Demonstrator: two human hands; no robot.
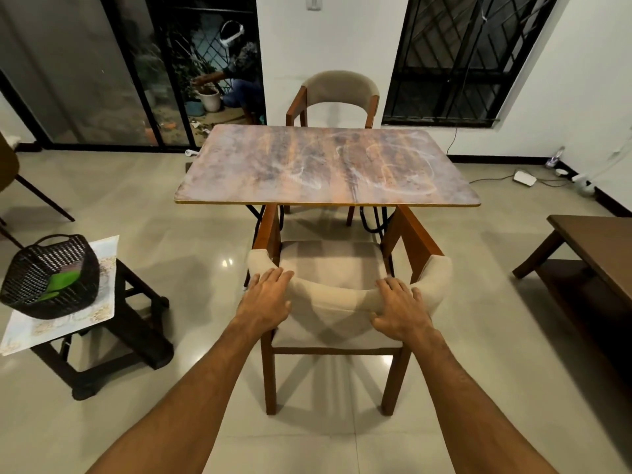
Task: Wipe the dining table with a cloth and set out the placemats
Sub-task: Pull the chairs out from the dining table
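The dining table [239, 172] stands ahead, its brown mottled top marked with white smears and bare of objects. A beige padded chair [328, 302] stands at its near side with its back toward me. My left hand [266, 297] and my right hand [402, 311] both grip the top of that chair's curved backrest. To my left a black woven basket [41, 268] holds a green cloth [58, 283]. The basket rests on pale patterned placemats [102, 265] lying on a dark stool.
A second beige chair [337, 94] stands at the table's far side. The dark stool [136, 323] is at my left, and a brown low table [595, 254] at my right. Cables and a white power strip [525, 177] lie by the right wall.
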